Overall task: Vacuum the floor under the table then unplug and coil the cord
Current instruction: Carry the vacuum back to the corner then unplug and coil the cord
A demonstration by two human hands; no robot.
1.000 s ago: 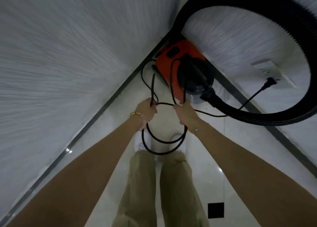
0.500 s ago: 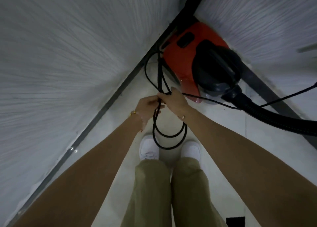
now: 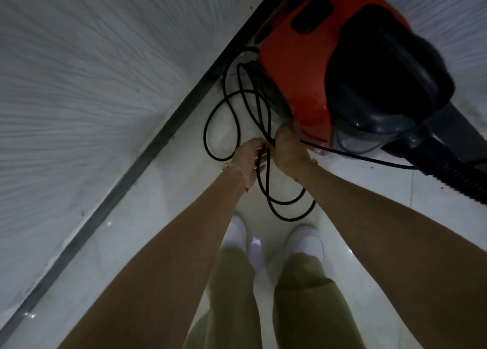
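Coiling stage judged underway: power cord (image 3: 266, 190) gathered in loops between both hands, centre, near side of red canister vacuum (image 3: 311, 66). Left hand (image 3: 246, 161) & right hand (image 3: 288, 153) fingers clenched on cord. One strand trails right; plug unseen, rest uncoiled. Glossy white tile floor (image 3: 158, 230), room corner, pale walls, dark skirting.

Two hands meet just in front of a vacuum cleaner (image 3: 311, 66) that sits in a wall corner. The left hand (image 3: 246, 159) and right hand (image 3: 288, 151) touch, gripping cord (image 3: 279, 206) loops (some hang below, above the shoes (image 3: 307, 240)).
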